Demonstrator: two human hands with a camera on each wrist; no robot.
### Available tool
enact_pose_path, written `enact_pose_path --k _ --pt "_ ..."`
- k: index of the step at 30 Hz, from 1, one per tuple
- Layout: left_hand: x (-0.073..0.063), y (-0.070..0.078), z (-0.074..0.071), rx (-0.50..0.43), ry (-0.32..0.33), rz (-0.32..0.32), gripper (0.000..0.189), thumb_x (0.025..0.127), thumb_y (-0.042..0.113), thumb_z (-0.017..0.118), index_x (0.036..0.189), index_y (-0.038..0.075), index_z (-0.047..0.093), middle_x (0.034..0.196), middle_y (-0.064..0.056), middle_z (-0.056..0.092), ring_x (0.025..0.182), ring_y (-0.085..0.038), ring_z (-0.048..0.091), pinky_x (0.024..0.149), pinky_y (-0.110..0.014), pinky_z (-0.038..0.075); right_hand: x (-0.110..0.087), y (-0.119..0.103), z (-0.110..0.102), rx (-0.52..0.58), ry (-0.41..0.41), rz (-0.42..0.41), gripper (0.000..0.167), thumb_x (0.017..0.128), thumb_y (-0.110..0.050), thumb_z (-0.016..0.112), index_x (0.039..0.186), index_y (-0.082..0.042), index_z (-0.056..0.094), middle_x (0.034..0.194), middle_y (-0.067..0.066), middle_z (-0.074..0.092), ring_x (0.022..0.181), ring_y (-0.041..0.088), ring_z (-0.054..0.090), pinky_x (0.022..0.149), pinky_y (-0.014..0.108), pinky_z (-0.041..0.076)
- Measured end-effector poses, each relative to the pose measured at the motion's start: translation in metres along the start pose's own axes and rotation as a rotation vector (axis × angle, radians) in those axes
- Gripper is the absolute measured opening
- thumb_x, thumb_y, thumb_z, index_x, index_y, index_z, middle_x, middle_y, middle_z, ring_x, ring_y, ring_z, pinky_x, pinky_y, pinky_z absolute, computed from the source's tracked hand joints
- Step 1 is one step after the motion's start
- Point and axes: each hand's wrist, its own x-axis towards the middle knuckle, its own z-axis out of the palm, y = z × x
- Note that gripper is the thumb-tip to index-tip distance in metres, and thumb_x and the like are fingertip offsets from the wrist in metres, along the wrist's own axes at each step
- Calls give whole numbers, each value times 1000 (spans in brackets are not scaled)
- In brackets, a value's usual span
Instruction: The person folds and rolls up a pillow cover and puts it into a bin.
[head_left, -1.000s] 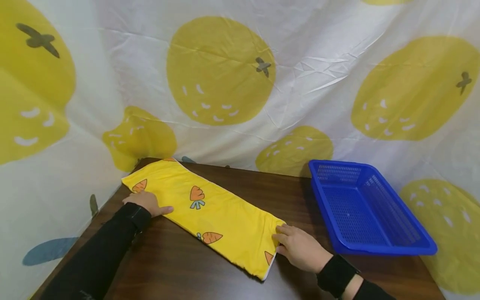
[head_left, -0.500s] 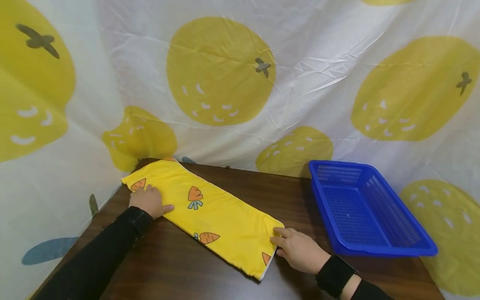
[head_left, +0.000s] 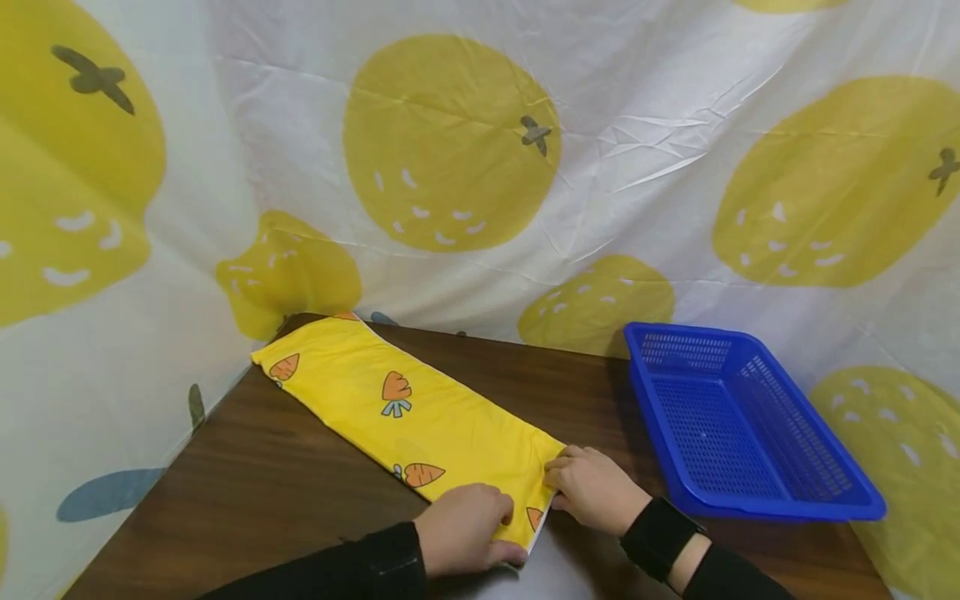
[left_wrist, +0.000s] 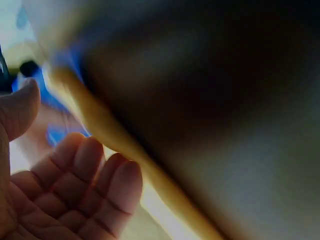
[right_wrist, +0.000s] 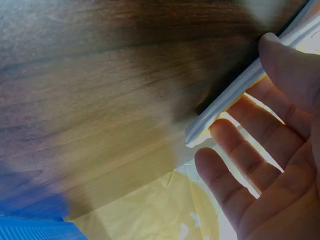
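A folded yellow cloth (head_left: 450, 408) printed with orange carrots lies slantwise on the dark wood table (head_left: 300, 487). My right hand (head_left: 596, 490) grips the white-edged right end near its far corner, and the fabric puckers under the fingers. In the right wrist view, my thumb (right_wrist: 285, 62) is at the cloth's edge (right_wrist: 225, 100), with fingers on the other side. My left hand (head_left: 468, 529) is at the near right corner, thumb out beside it. The left wrist view is blurred; there the fingers (left_wrist: 95, 185) are loosely bent, apart from the thumb, close to the cloth's edge.
A blue plastic basket (head_left: 667, 462) with perforated sides stands at the right of the table, just beyond my right hand. A white curtain (head_left: 600, 183) with yellow fruit prints hangs behind the table and along its left side.
My left hand has left the cloth's left end and come right to its near right corner. My right hand stays at the right end, its fingers now curled more around the edge.
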Motion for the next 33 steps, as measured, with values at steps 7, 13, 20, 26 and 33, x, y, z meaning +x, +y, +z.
enact_pose_path --k 7,13,20,26,33 --pt "17 38 19 126 -42 -87 54 89 61 80 108 12 70 80 3 65 74 -10 61 67 -31 53 2 0 0 1 41 -18 9 89 -21 84 89 -18 76 90 -6 75 92 19 67 86 39 57" --pt "18 55 26 316 57 -104 22 101 32 73 97 12 64 71 4 62 61 -11 61 54 -31 53 3 0 1 16 50 -22 14 89 -22 84 81 -20 72 79 -8 70 86 17 66 84 36 56" --pt "16 59 28 441 110 -123 22 106 28 66 89 14 65 68 4 56 57 -10 58 49 -29 51 9 -7 2 39 -19 48 25 85 -33 87 79 -19 67 77 -6 68 82 16 61 83 38 55" --pt "15 62 26 428 88 -118 22 103 28 70 88 13 65 69 4 56 58 -10 59 51 -28 52 15 -11 6 -123 70 14 19 85 -22 82 77 -18 65 72 -3 68 74 17 59 70 31 47" --pt "9 64 25 351 60 -145 21 102 23 71 86 12 66 72 3 60 58 -12 61 53 -30 53 18 -2 20 -268 193 -8 14 87 -16 81 79 -17 70 77 -3 71 78 18 60 76 33 49"
